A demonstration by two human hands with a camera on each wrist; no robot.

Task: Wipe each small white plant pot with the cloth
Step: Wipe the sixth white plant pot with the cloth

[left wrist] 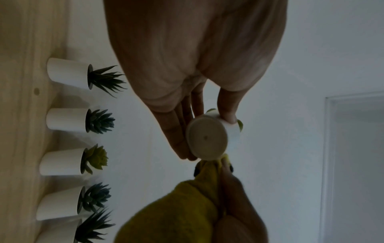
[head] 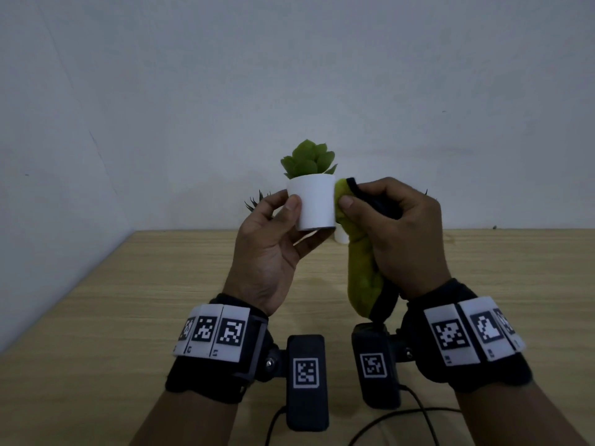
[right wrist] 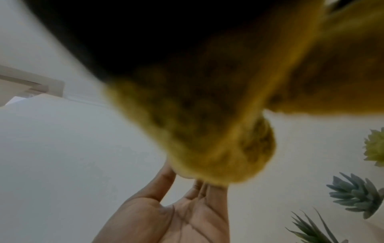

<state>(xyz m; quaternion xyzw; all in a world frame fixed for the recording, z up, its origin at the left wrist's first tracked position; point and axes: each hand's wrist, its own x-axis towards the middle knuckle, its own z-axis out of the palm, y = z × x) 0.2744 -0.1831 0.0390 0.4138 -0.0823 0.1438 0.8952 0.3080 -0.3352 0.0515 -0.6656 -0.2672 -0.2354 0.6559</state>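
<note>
Pot: small white cylindrical plastic pot (head: 314, 202) with green succulent, held above wooden table (head: 128, 300).
Left hand (head: 270, 249): thumb and fingers grip the pot's left side.
Right hand (head: 402, 233): fingers clutch yellow-green fluffy cloth (head: 360, 268), touching the pot's right edge.
Row: five other white pots (left wrist: 66, 119) behind the pot, along wall.

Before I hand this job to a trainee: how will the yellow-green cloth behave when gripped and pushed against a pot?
Probably floppy: the cloth hangs limp below the right hand that bunches it. It looks fuzzy, so it likely grips the smooth white pot rather than sliding. It seems light, and it folds where it meets the pot, held up by the left hand.
</note>
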